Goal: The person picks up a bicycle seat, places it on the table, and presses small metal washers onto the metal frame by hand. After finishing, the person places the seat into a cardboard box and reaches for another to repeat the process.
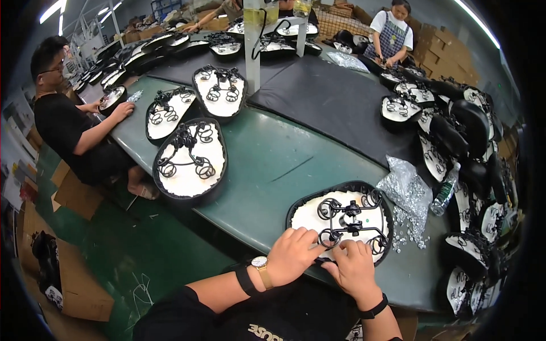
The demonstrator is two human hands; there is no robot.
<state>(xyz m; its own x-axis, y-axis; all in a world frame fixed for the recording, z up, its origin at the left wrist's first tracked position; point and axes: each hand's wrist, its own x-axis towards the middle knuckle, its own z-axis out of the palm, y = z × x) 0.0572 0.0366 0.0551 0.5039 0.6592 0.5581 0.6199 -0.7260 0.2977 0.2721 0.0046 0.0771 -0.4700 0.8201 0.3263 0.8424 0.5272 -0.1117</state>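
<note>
A bicycle saddle point(367, 220) lies upside down in front of me on the green table, its pale underside showing a black frame with coil springs. At its near edge, my left hand point(294, 254) curls its fingers in beside one coil spring point(330, 238). Whatever is pinched there is hidden. Close against it, my right hand point(354, 267) has bent fingers by the same spring, with the thumb down on the saddle's near rim. Right of the saddle, a clear plastic bag point(405, 184) spills small shiny metal nuts point(406, 230) onto the tabletop.
Three more upturned saddles point(190, 162) stand on the green table point(267, 153) to the left. A plastic bottle point(446, 190) and piled saddles point(466, 148) border the right side. A white post point(252, 51) rises mid-table. Co-workers sit at left point(74, 122) and far right point(392, 34).
</note>
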